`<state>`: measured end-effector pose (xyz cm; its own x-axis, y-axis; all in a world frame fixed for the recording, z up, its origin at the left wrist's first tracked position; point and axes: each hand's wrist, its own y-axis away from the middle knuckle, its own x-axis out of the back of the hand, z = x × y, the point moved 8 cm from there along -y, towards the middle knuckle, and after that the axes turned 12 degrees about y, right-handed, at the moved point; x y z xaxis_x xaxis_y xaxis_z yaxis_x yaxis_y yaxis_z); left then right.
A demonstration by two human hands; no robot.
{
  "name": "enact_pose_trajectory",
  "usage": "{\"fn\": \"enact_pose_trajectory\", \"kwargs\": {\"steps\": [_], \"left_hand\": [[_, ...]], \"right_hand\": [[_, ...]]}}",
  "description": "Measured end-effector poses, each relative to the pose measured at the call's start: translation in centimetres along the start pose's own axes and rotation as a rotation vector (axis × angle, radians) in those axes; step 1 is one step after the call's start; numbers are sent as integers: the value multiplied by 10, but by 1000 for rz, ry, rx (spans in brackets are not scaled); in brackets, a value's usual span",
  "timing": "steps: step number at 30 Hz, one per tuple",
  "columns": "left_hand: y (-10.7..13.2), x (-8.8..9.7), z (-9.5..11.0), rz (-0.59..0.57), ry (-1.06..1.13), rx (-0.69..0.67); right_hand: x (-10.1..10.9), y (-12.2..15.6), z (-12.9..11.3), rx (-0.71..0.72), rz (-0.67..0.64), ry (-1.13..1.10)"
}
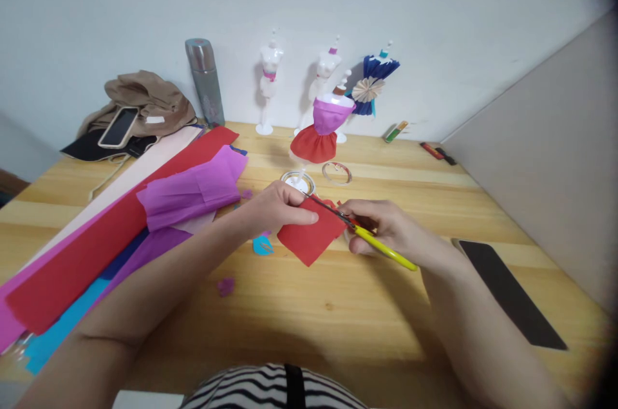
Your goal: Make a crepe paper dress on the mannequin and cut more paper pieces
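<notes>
My left hand (286, 206) pinches a piece of red crepe paper (311, 238) between thumb and fingers, above the middle of the table. In my right hand (386, 225) is a pair of scissors with yellow handles (383, 249). Their blades lie along the upper edge of the red paper, pointing toward my left hand. Small red scraps show behind the blades. Just beyond my hands stands a mini dress form (333, 114) with a purple top and a red gathered skirt; its white base is partly hidden by my left hand.
Long crepe paper sheets (120, 228) in several colours cover the left side. At the back stand more dress forms (270, 71) and a grey thermos (205, 84). A roll of tape (337, 173), a glue stick (396, 131), a dark flat slab (509, 290) and blue scraps (262, 245) lie about.
</notes>
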<state>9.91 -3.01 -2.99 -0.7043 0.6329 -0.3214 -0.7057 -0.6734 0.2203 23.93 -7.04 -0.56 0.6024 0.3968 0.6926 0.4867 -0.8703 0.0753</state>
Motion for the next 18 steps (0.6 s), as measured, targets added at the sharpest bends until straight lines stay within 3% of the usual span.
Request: {"fn": "enact_pose_trajectory", "kwargs": {"steps": [14,18], "left_hand": [[0,-5,2,-35,0,7],[0,5,12,-13,-98,-75]], "right_hand": [[-1,2,2,-44,4,18],[18,7,15,-62,153,114]]}}
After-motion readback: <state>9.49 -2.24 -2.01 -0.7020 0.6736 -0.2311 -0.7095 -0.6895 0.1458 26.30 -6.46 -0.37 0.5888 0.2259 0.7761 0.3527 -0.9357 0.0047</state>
